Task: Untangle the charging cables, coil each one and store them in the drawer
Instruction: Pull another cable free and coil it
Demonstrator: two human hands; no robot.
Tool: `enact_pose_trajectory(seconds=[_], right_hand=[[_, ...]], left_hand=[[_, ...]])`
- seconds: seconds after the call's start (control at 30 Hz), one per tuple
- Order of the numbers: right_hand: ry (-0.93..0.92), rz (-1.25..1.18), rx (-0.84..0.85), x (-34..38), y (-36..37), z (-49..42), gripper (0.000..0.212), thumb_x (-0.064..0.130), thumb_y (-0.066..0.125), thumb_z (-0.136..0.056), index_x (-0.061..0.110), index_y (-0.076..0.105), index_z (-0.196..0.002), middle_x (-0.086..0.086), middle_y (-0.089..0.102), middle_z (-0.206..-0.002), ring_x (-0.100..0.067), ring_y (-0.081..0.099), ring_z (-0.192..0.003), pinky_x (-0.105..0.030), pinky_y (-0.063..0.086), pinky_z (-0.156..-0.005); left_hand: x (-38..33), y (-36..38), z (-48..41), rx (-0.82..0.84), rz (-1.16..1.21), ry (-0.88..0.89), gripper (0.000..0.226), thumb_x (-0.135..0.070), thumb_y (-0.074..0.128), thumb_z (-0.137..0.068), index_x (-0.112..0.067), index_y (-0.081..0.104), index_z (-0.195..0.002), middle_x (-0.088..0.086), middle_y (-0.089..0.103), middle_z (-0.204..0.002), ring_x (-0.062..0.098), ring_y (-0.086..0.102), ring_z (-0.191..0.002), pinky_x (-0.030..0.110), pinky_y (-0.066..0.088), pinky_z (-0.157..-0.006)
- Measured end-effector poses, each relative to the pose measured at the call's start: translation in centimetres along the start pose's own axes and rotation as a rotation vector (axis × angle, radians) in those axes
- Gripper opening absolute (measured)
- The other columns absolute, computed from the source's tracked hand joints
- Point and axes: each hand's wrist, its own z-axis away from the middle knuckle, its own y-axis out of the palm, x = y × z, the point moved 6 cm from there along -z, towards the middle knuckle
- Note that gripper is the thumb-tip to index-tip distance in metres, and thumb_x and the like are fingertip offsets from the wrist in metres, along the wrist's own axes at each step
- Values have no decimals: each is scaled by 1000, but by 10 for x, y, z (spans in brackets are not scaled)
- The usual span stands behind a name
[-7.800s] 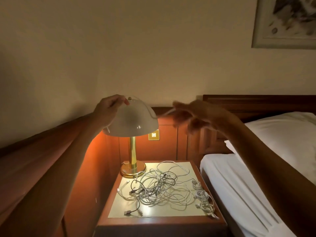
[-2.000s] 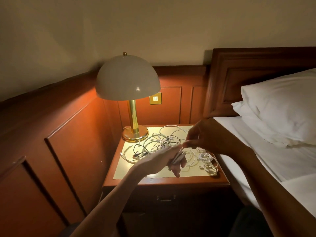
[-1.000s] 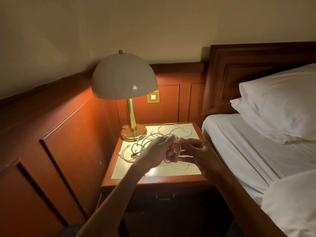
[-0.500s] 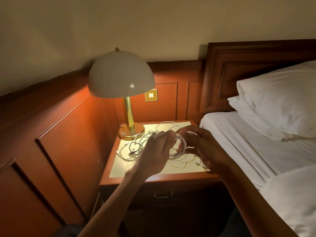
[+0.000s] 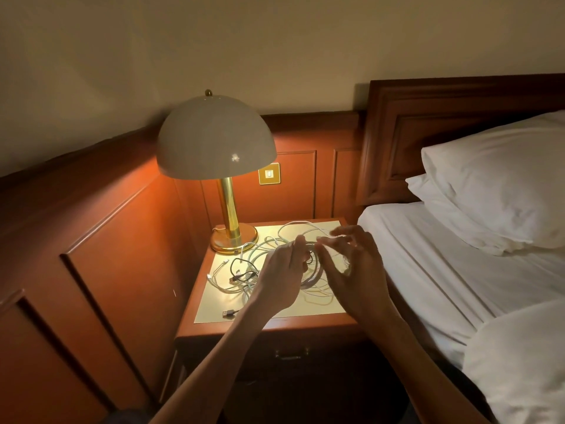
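A tangle of white and black charging cables (image 5: pixel 244 270) lies on the nightstand top (image 5: pixel 214 307). My left hand (image 5: pixel 282 278) holds a coil of white cable (image 5: pixel 315 275) above the pile, pinching its top. My right hand (image 5: pixel 354 270) is beside it, thumb and forefinger pinching the same cable's strand at the top of the coil, the other fingers spread. A black plug end (image 5: pixel 229 313) lies near the front edge. The drawer (image 5: pixel 290 353) under the top is closed, its handle in shadow.
A brass lamp with a white dome shade (image 5: pixel 215 142) stands at the nightstand's back left. Wood panelling runs along the left wall. The bed (image 5: pixel 458 270) with white sheets and pillows (image 5: pixel 501 185) presses against the nightstand's right side.
Both hands have kept winding the white cable into a coil above the pile; the right hand has moved up to the coil's top and its fingers have spread.
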Motion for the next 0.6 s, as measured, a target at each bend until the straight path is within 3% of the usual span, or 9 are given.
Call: enact_pose_trajectory(seconds=[0.07, 0.13, 0.23, 0.27, 0.33, 0.4, 0.47, 0.53, 0.6], right_hand=[[-19, 130, 124, 2, 4, 1, 40, 57, 65, -86, 30, 74, -115, 5, 55, -135, -12, 45, -123, -32, 37, -104], [-53, 133, 194, 2, 6, 0, 46, 59, 65, -83, 28, 74, -116, 4, 58, -131, -14, 48, -119, -34, 40, -102], [-13, -22, 325, -1, 11, -2, 38, 43, 73, -85, 20, 75, -115, 6, 69, -117, -11, 60, -106, -36, 53, -95], [-12, -38, 368, -1, 14, -2, 33, 37, 73, -87, 19, 75, -115, 6, 71, -113, -10, 63, -102, -36, 55, -93], [1, -49, 399, -3, 19, -1, 25, 31, 70, -91, 20, 76, -113, 7, 74, -110, -6, 66, -94, -27, 57, -87], [58, -82, 402, -4, 21, 1, 22, 30, 65, -95, 19, 76, -111, 8, 75, -106, 2, 65, -84, -7, 50, -78], [131, -117, 401, -7, 24, 2, 25, 33, 60, -97, 16, 75, -107, 8, 75, -100, 7, 62, -78, 2, 41, -69], [222, -185, 426, -11, 27, 1, 26, 36, 58, -97, 15, 75, -100, 7, 74, -96, 5, 63, -81, -1, 41, -68], [340, -328, 489, -18, 32, -1, 23, 35, 60, -97, 17, 74, -91, 8, 75, -91, -4, 68, -85, -10, 45, -79]], left_hand=[[-7, -5, 0, -45, 9, 78, 57, -55, 19, -99, -14, 58, -93, -5, 54, -83, 10, 50, -77, 39, 50, -82], [-7, -5, 0, -12, 104, 115, 56, -53, 24, -97, -13, 56, -75, -13, 51, -64, 7, 48, -58, 32, 43, -63], [6, 1, -4, 150, 166, -28, 36, -43, 32, -104, -25, 57, -85, -19, 56, -75, 1, 52, -66, 19, 41, -67], [9, 2, -4, 189, 134, -44, 32, -42, 32, -105, -29, 55, -87, -18, 55, -79, 1, 50, -69, 20, 41, -69], [9, 3, -5, 214, 203, 14, 39, -40, 35, -105, -29, 51, -71, -15, 47, -63, 5, 41, -56, 31, 35, -57], [7, 0, -7, 141, 105, 125, 46, -36, 36, -105, -22, 47, -62, -9, 43, -53, 10, 40, -47, 36, 33, -50], [-2, -6, -7, 23, -128, 289, 44, -34, 36, -105, -19, 47, -66, -7, 46, -52, 9, 48, -43, 25, 36, -46], [-15, -14, -5, -62, -305, 419, 35, -32, 36, -105, -23, 46, -72, -16, 40, -51, 4, 47, -41, 12, 28, -44], [-19, -16, -6, -86, -397, 460, 32, -31, 37, -103, -20, 54, -78, -18, 41, -55, 1, 41, -40, 8, 25, -46]])
